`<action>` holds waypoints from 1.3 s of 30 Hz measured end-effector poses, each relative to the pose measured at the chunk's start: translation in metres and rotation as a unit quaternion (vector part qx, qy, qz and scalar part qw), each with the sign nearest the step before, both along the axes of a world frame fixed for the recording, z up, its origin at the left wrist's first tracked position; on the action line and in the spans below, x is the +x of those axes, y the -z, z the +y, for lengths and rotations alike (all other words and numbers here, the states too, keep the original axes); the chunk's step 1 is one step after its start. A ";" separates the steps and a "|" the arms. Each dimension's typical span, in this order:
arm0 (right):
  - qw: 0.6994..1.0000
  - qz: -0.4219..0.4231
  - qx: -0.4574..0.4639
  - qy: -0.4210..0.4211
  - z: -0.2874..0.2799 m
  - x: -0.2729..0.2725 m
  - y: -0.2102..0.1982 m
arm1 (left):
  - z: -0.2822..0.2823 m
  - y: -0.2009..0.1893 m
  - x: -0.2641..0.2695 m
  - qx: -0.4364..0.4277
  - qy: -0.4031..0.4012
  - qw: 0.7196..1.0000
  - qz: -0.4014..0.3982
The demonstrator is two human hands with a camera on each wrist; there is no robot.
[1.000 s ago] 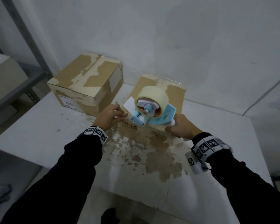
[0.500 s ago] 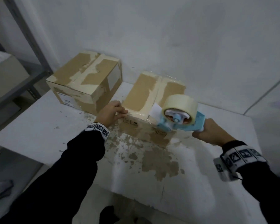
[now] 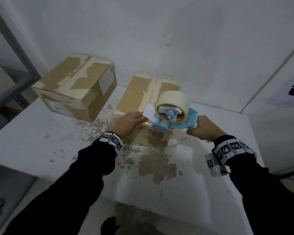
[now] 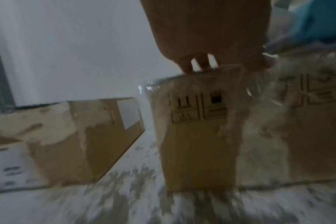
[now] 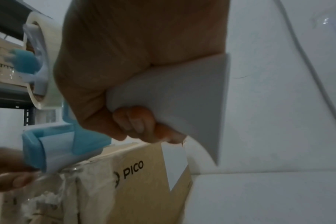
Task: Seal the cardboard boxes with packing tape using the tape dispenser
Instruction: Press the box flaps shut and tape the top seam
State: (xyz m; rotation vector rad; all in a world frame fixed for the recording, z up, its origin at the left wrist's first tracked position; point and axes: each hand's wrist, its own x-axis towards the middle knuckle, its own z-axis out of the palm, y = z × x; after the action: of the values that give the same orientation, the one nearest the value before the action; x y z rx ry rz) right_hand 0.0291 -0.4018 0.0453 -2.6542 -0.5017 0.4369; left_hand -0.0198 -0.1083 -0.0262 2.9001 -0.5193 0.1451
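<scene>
A: Where's your dispenser (image 3: 174,118), and which way does it point?

B: It sits at the near edge of the right box (image 3: 143,92). Its long axis runs across that edge: roller end toward your left hand (image 3: 128,123), handle toward your right hand (image 3: 203,128). The tape roll (image 3: 172,103) stands on edge, its hub facing you.

A: Your grip?

B: Your right hand is wrapped tight around the white handle. Your left lies flat on the box's near edge with fingers straight, just beside the roller; it grasps nothing.

A: Count things.

B: Two boxes, the left box (image 3: 75,89) well apart from your hands; one dispenser, one roll. All sit on the table (image 3: 41,145).
</scene>
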 end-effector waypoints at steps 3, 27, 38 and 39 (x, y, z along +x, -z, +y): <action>1.000 0.001 0.007 -0.004 -0.007 -0.002 0.001 | -0.004 0.006 0.002 -0.012 -0.030 0.999 0.040; 0.994 0.042 0.021 0.100 -0.080 -0.002 0.030 | -0.011 0.007 0.008 -0.066 -0.050 0.996 0.044; 0.978 0.088 0.144 0.120 -0.102 0.002 0.055 | -0.109 0.013 0.026 -0.156 0.047 0.987 -0.004; 0.972 0.092 0.174 0.130 -0.104 0.003 0.056 | -0.111 0.013 0.027 -0.158 0.045 0.986 -0.016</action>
State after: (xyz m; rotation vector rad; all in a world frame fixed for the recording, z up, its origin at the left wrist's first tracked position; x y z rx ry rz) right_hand 0.0317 -0.5054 -0.0107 -2.2718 -0.1516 0.4618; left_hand 0.0070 -0.2190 -0.0395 2.5647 -0.5751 0.2382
